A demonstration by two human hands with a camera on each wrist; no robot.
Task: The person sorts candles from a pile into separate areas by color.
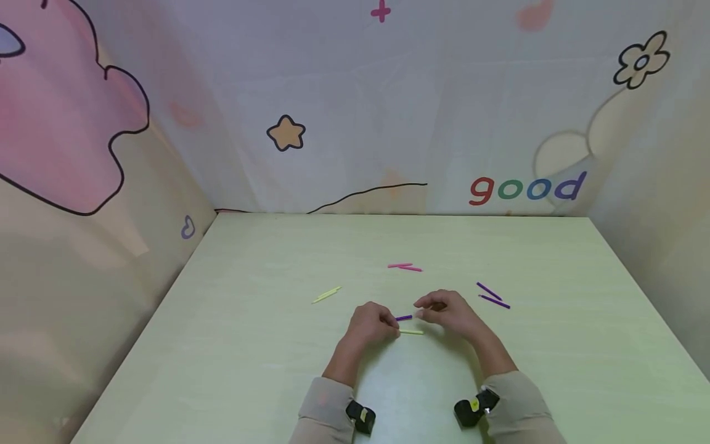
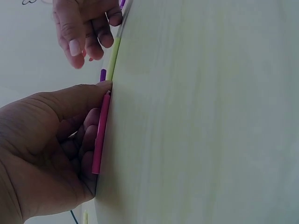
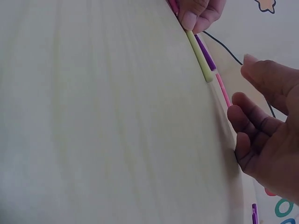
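Observation:
My left hand point(image 1: 373, 323) pinches the near end of a short yellow stick point(image 1: 412, 332) low over the table, its other fingers curled. A pink stick point(image 2: 101, 133) lies end to end with the yellow one, beneath the left hand in the left wrist view; the head view hides it. Just beyond the yellow stick is a purple stick point(image 1: 404, 317), partly covered by the left fingers. To the right, my right hand point(image 1: 452, 313) hovers beside the purple stick's far end, thumb and fingers apart and holding nothing.
Two pink sticks point(image 1: 410, 269) lie farther back on the pale table point(image 1: 233, 345). Yellow sticks point(image 1: 326, 295) lie together at left, and two purple sticks point(image 1: 493, 301) at right. Printed cloth walls point(image 1: 355, 92) stand along the table's back and sides.

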